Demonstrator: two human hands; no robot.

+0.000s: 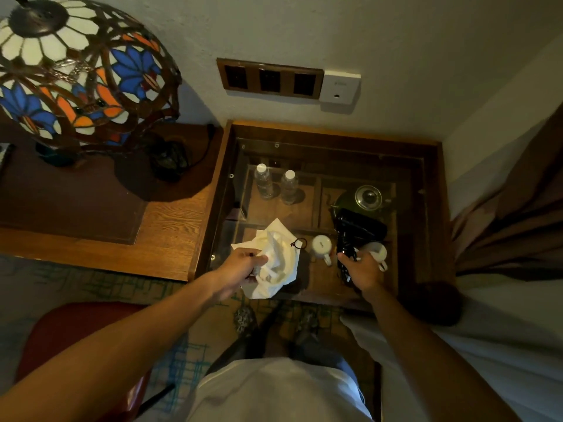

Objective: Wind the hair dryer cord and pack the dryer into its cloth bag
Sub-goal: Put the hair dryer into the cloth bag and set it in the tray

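Observation:
A black hair dryer (362,228) hangs over the glass-topped side table (432,208), its barrel pointing right. My right hand (364,271) is shut on its handle together with the bundled black cord (345,255). My left hand (243,268) is shut on the crumpled white cloth bag (281,263), held to the left of the dryer. A black drawstring loop (298,243) sticks out from the bag's upper right edge. The two hands are apart, with the bag and the dryer not touching.
Under the glass lie two water bottles (275,184), two white mugs (321,246) and a kettle with a glass lid (368,197). A stained-glass lamp (82,74) stands on the wooden desk (170,233) to the left. A bed (502,315) is on the right, a red chair (70,330) lower left.

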